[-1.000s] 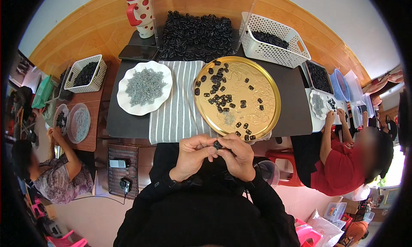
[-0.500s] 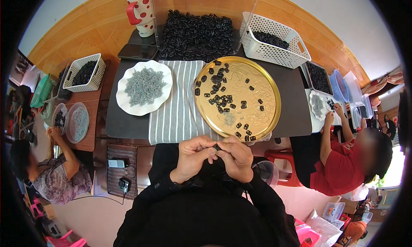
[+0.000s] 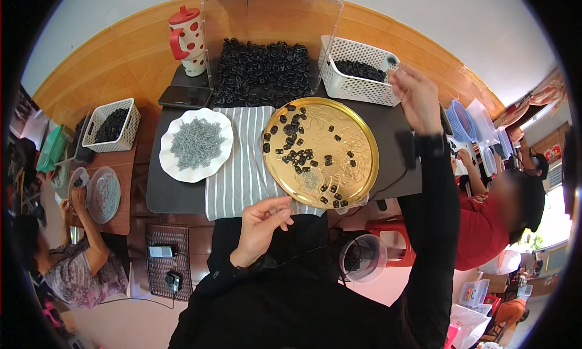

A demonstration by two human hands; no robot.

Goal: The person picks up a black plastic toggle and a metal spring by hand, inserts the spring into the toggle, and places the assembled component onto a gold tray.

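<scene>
My left hand [image 3: 262, 229] hovers in front of the striped cloth's near edge, fingers loosely bent, thumb and forefinger apart, nothing visible between them. Stretched out to the far right, my right hand [image 3: 417, 99] is beside the white perforated basket [image 3: 364, 89], its fingers extended and slightly blurred. Just beyond those fingertips, a small dark blurred piece [image 3: 392, 60] shows against the basket's rim, apparently clear of the hand. Small black oval plastic pieces [image 3: 301, 159] lie scattered over a round gold tray [image 3: 374, 161], along with a little heap of tiny grey parts [image 3: 311, 179].
A white scalloped plate [image 3: 167, 161] of small grey parts sits left of the striped cloth [image 3: 242, 167]. Behind stand a clear bin [image 3: 273, 19] of black pieces, a phone [image 3: 185, 97] and a spotted tumbler [image 3: 193, 46]. People work at tables on both sides.
My hands have parted from a pinch around a small dark piece. The right hand has swung far right to the basket; the left has stayed near the cloth and loosened. The view has shifted.
</scene>
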